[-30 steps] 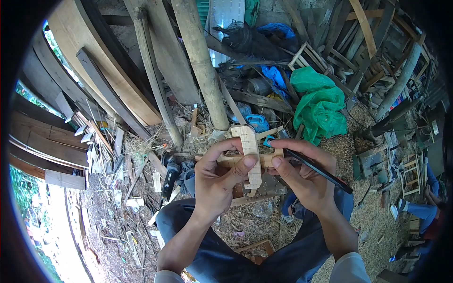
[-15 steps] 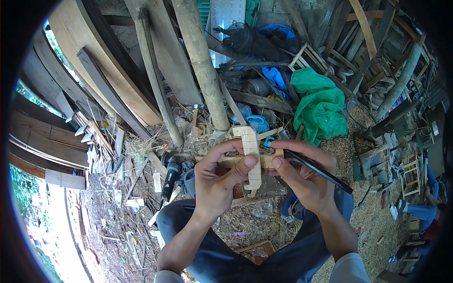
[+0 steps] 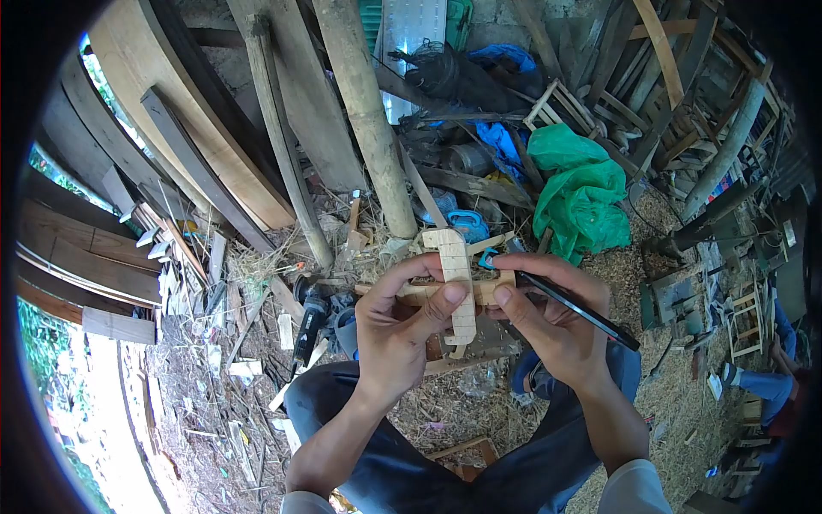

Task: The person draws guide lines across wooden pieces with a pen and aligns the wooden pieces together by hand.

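Up in front of my lap I hold a pale wooden piece [image 3: 460, 295] with pencil lines drawn across it and a hooked top end. It stands nearly upright and crosses a lighter wooden bar [image 3: 485, 293] that runs sideways behind it. My left hand [image 3: 396, 330] is closed around them, its thumb pressed on the lined face. With thumb and fingers, my right hand [image 3: 561, 321] pinches the bar's right end. A long, slim black tool [image 3: 586, 313] also lies in the right hand, slanting down to the right; its exact kind is unclear.
A black power tool [image 3: 308, 330] lies on the littered ground to the left. Beyond my hands are a bamboo post [image 3: 364, 120], leaning planks [image 3: 184, 103] and a green plastic sheet [image 3: 586, 201]. Another person's leg [image 3: 765, 394] shows at far right. Wood scraps and shavings cover the floor.
My left hand and forearm have shifted very slightly right. The black tool has tilted a little in my right hand; both hands keep their hold.
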The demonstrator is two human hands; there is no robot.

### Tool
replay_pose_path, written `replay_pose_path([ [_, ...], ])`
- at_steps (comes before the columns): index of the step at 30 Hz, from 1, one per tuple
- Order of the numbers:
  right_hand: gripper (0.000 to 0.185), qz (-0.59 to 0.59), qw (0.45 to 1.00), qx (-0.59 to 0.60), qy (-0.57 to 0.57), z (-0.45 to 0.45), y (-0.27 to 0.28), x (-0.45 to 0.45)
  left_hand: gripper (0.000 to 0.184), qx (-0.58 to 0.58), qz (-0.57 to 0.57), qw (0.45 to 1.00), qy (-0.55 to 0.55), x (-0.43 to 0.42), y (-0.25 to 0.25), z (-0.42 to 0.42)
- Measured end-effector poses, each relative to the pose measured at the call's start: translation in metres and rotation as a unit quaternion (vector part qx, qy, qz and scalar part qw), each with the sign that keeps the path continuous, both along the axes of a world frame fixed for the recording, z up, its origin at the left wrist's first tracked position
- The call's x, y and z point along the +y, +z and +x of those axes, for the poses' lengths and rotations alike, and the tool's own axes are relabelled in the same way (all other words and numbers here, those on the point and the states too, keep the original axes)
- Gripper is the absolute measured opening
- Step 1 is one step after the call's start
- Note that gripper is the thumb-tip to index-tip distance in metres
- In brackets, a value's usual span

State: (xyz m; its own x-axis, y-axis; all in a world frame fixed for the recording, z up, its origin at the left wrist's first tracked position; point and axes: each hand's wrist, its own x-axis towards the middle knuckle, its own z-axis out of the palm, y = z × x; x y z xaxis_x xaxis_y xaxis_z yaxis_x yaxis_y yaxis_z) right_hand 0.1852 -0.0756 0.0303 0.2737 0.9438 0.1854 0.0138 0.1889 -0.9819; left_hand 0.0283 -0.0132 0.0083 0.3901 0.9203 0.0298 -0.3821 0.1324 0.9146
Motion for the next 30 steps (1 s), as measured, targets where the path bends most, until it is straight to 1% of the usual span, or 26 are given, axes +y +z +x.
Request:
replay_pose_path([
  [5,0.024,0.006,1.0,-0.009,-0.006,0.0,0.001,0.001,0.027,0.0,0.011,1.0,0.004,0.001,-0.001,0.0],
  [7,0.023,0.036,0.995,-0.093,-0.017,0.005,0.001,0.003,0.027,0.004,0.018,1.0,0.008,0.002,-0.001,-0.001],
  [8,0.023,0.037,0.995,-0.093,-0.016,0.009,0.0,0.004,0.027,0.007,0.024,1.0,0.012,0.002,-0.001,-0.001],
  [10,0.021,0.119,0.971,-0.187,-0.085,0.015,-0.005,0.007,0.027,0.005,0.025,1.0,0.016,0.004,-0.004,-0.002],
  [11,0.021,0.121,0.971,-0.187,-0.085,0.013,-0.002,0.005,0.027,0.002,0.025,0.999,0.02,0.005,-0.005,-0.002],
  [13,0.014,0.116,0.987,-0.017,-0.114,0.004,0.008,-0.002,0.027,-0.006,0.013,1.0,0.027,0.005,-0.001,-0.002],
  [14,0.008,0.151,0.977,0.022,-0.15,-0.007,0.013,0.001,0.027,-0.014,0.001,0.999,0.032,0.005,0.0,-0.002],
  [15,0.008,0.152,0.977,0.022,-0.149,-0.006,0.011,-0.001,0.027,-0.014,0.003,0.999,0.033,0.006,0.0,-0.003],
  [16,0.008,0.163,0.978,-0.082,-0.1,-0.002,0.009,-0.004,0.026,-0.014,-0.001,0.999,0.035,0.006,0.0,-0.003],
  [17,0.01,0.171,0.966,-0.186,-0.05,0.0,0.006,-0.006,0.026,-0.015,-0.004,0.999,0.038,0.006,-0.001,-0.003],
  [18,0.013,0.186,0.962,-0.196,-0.033,-0.001,0.0,-0.003,0.026,-0.016,-0.003,0.999,0.037,0.007,-0.001,-0.002],
  [21,0.012,0.186,0.961,-0.205,-0.025,-0.005,0.002,-0.001,0.025,-0.011,0.017,0.999,0.039,0.006,-0.002,-0.002],
  [23,0.013,0.188,0.96,-0.205,-0.029,-0.006,0.004,-0.001,0.024,0.02,0.031,0.999,0.036,0.007,-0.001,-0.004],
  [27,0.013,0.191,0.955,-0.224,-0.044,-0.007,0.004,0.001,0.024,0.007,0.042,0.998,0.035,0.006,0.002,-0.002],
  [30,0.013,0.209,0.948,-0.238,-0.038,-0.008,0.005,0.003,0.024,0.019,0.045,0.998,0.042,0.006,0.0,-0.003],
])
